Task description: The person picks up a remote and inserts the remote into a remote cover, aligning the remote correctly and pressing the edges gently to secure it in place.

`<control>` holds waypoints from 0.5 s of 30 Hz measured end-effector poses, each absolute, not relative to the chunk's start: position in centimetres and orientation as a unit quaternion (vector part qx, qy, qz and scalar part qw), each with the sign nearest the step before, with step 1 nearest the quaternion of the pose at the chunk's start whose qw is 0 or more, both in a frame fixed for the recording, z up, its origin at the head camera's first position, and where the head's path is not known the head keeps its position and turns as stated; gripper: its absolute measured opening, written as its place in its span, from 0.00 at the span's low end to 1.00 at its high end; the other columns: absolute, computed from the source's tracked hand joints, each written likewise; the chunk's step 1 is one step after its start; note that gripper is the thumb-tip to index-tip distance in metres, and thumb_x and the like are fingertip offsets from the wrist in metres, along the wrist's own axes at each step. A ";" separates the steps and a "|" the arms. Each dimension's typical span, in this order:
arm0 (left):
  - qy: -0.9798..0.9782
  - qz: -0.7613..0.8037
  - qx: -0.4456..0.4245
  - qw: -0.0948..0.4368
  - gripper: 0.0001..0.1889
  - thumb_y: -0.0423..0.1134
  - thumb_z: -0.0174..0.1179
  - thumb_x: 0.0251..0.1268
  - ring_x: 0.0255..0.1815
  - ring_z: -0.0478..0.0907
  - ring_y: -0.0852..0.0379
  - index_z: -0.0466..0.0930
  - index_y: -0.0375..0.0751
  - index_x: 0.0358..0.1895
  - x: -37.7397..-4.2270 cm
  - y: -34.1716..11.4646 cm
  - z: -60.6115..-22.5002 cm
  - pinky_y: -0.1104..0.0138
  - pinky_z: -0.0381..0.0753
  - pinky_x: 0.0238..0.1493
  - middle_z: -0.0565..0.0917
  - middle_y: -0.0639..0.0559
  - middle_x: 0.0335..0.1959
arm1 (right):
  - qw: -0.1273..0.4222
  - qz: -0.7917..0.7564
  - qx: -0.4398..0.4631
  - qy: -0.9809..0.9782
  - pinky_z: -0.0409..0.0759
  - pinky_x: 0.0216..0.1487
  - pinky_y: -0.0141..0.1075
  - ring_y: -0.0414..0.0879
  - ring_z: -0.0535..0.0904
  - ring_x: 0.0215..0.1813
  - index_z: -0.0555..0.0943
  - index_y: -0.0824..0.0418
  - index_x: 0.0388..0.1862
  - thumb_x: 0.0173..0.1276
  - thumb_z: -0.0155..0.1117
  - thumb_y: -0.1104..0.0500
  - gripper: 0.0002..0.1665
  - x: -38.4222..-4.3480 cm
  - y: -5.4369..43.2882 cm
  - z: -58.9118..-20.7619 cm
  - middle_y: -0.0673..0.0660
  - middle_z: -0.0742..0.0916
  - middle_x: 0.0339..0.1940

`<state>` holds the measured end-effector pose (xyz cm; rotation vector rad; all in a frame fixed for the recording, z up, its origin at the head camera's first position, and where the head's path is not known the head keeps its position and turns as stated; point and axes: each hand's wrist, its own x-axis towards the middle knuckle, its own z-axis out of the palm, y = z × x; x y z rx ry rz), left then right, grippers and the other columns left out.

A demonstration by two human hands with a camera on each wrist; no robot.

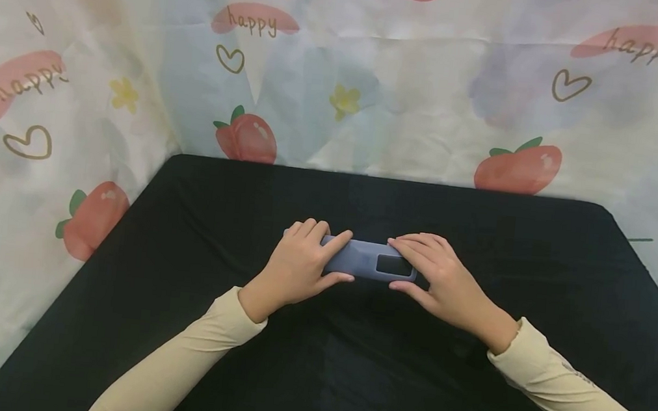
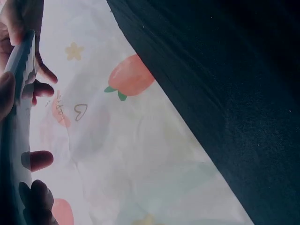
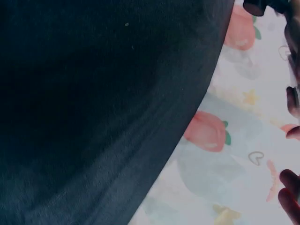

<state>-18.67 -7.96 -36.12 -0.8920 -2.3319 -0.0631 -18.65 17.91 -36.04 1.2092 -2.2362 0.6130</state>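
Both hands hold a long blue-grey object [image 1: 354, 258] with a dark rectangular window near its right end; its exact kind cannot be told. My left hand [image 1: 297, 261] grips the left end, thumb on the near edge and fingers over the far side. At the other end my right hand [image 1: 446, 281] holds it between thumb and fingers. In the left wrist view the object [image 2: 19, 98] is seen from its side, running along the left border with fingertips on it. The right wrist view catches only dark fingers [image 3: 290, 187] at its right border.
A black cloth-covered table [image 1: 350, 364] lies beneath the hands. Behind it and to the left hangs a pale curtain [image 1: 419, 109] printed with red fruit, hearts and the word "happy". Cream sleeves [image 1: 174, 362] cover both forearms.
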 end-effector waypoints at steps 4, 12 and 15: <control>-0.886 -0.023 -0.333 0.320 0.32 0.65 0.61 0.51 0.32 0.72 0.54 0.78 0.47 0.53 -18.7 -7.7 -36.1 0.64 0.69 0.33 0.77 0.48 0.31 | 0.260 0.240 0.443 -0.824 0.64 0.61 0.45 0.53 0.74 0.56 0.74 0.65 0.60 0.70 0.46 0.39 0.35 -18.6 17.6 -36.3 0.61 0.82 0.52; -0.889 -0.026 -0.293 0.352 0.30 0.64 0.65 0.47 0.32 0.73 0.54 0.79 0.47 0.48 -18.4 -6.2 -35.5 0.64 0.73 0.34 0.78 0.50 0.32 | 0.259 0.315 0.391 -0.825 0.65 0.65 0.37 0.52 0.74 0.58 0.75 0.63 0.58 0.64 0.63 0.50 0.27 -18.8 17.3 -35.1 0.60 0.82 0.53; -0.887 -0.031 -0.266 0.376 0.30 0.64 0.66 0.46 0.32 0.74 0.53 0.80 0.47 0.48 -18.5 -6.2 -35.5 0.63 0.74 0.34 0.78 0.49 0.32 | 0.292 0.346 0.332 -0.828 0.64 0.63 0.30 0.53 0.74 0.54 0.78 0.66 0.51 0.53 0.71 0.64 0.24 -19.1 17.6 -34.4 0.61 0.83 0.47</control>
